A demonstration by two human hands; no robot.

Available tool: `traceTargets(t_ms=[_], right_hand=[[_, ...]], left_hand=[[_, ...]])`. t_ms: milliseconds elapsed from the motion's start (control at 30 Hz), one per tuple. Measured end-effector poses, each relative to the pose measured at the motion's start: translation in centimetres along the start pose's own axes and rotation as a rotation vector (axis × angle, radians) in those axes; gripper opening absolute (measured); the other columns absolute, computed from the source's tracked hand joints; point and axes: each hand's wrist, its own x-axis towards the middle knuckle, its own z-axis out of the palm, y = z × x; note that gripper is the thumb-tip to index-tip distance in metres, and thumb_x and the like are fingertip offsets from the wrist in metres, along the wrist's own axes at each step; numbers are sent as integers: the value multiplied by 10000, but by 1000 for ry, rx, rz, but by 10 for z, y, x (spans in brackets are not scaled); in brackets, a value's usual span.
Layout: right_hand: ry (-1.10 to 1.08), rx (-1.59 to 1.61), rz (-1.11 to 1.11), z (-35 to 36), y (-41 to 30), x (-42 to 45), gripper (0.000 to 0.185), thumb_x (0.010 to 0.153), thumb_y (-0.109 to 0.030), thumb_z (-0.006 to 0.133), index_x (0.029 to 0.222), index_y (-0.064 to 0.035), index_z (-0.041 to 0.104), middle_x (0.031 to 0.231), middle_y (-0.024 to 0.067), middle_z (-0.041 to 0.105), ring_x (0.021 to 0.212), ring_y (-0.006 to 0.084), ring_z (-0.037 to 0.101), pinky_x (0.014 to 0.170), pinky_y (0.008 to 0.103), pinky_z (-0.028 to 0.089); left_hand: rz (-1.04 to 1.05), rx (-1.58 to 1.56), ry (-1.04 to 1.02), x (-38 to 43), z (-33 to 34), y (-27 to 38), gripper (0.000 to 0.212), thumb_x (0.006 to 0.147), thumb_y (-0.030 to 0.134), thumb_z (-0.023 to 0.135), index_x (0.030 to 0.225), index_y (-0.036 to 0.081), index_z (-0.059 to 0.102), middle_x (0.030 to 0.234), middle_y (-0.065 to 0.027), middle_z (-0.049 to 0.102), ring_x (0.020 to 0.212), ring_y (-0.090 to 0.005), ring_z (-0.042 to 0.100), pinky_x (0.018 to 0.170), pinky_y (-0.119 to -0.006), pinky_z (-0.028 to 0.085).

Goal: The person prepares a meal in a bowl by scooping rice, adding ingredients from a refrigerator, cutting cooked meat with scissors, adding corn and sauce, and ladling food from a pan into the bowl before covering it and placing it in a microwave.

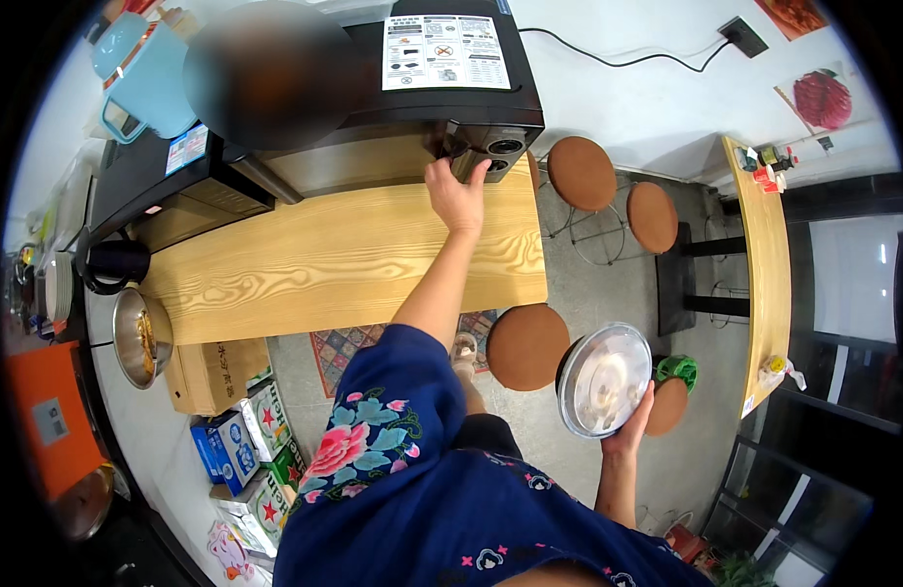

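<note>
My left hand reaches to the front of a black countertop oven or microwave, its fingers by the handle area and its thumb beside the lower of two round knobs. Whether the fingers grip the handle is not clear. The oven's mirrored door looks shut. On the right, my right hand holds a round bowl with a clear plastic lid by its lower right side, out over the floor. Its contents are blurred by the lid. A printed instruction sheet lies on top of the oven.
The oven stands on a wooden table, beside a second black appliance with a light-blue pot on it. A metal bowl, a black kettle and boxes are at left. Brown stools stand right.
</note>
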Motion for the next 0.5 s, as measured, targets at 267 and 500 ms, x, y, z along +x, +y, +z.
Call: traceTargets(t_ms=[267, 500], right_hand=[[32, -61, -2, -39, -26, 50, 567, 986, -501, 368, 1343, -73, 472, 1319, 88, 547, 1174, 243, 545, 1010, 386, 439], [1, -120, -8, -43, -45, 82, 545, 989, -484, 384, 1333, -73, 483, 1323, 89, 545, 1171, 237, 547, 1004, 381, 441]], left_hand=[[64, -27, 184, 5, 24, -14, 657, 680, 511, 805, 866, -27, 477, 878, -154, 498, 854, -341, 499, 760, -437, 420], [164, 109, 224, 5, 24, -17, 639, 669, 503, 814, 832, -11, 471, 843, -156, 497, 823, -338, 495, 732, -453, 406]])
